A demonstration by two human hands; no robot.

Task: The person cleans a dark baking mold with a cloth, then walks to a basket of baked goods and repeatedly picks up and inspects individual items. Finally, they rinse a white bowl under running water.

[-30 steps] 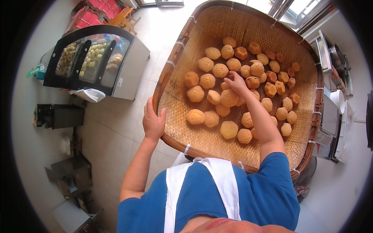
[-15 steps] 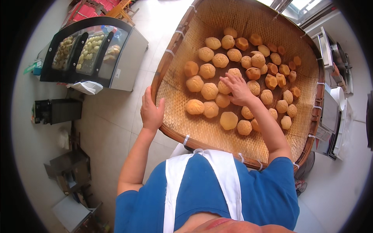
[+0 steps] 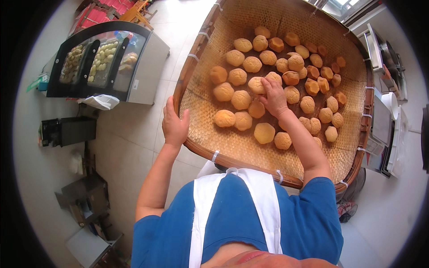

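Many round, golden-brown buns with cracked tops lie in a large woven bamboo tray with a raised rim. My right hand reaches in over the middle, its fingers closed on a bun; the fingertips are partly hidden behind it. Another bun sits just below that hand, and a flatter, paler one lies nearer me. My left hand rests against the tray's left rim, fingers stretched out and thumb apart, holding nothing.
At the left stands a black-edged display case with pale buns behind its windows, a white cloth at its front. A black box-shaped appliance is below it. Metal trays and a white container stand right of the bamboo tray.
My right hand has closed around a bun and shifted it slightly away from me, uncovering the bun below. My left hand stays at the rim.
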